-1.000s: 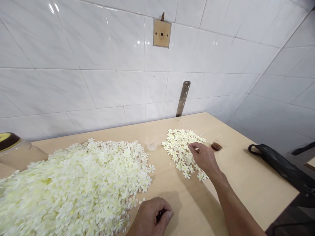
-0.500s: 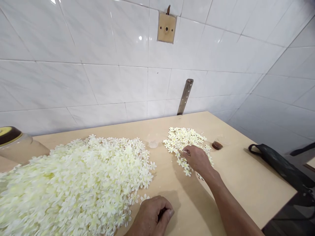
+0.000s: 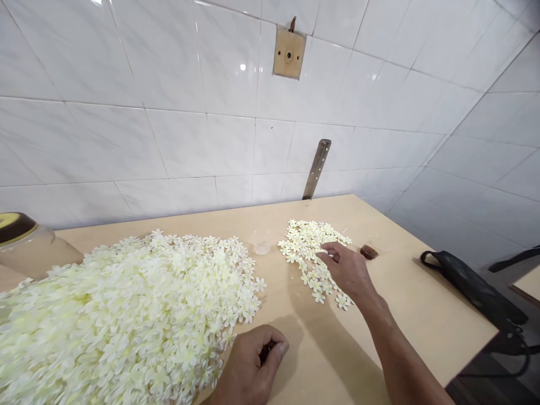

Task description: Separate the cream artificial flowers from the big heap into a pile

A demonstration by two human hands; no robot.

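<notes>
A large heap of white and pale-yellow flower pieces [image 3: 139, 304] covers the left of the table. A smaller patch of the same flowers [image 3: 301, 242] lies toward the back, right of the middle. Over that patch hovers my right hand [image 3: 348, 270], its thumb and index finger slightly apart, with nothing visible between them. My left hand [image 3: 253, 365] is at the heap's right edge near the front. Its fingers are curled and the thumb presses against the index finger; what they hold, if anything, is hidden.
A clear jar with a brown and yellow lid [image 3: 17, 228] lies at the left. Near the small patch are a translucent whitish lump [image 3: 262, 248] and a small dark-brown piece [image 3: 369, 252]. A black strapped item [image 3: 472, 287] hangs over the table's right edge. A metal bracket [image 3: 316, 169] stands against the tiled wall.
My right hand has lifted slightly and its thumb and index finger have parted. The left hand has shifted a little to the left, still curled. The view has moved slightly.
</notes>
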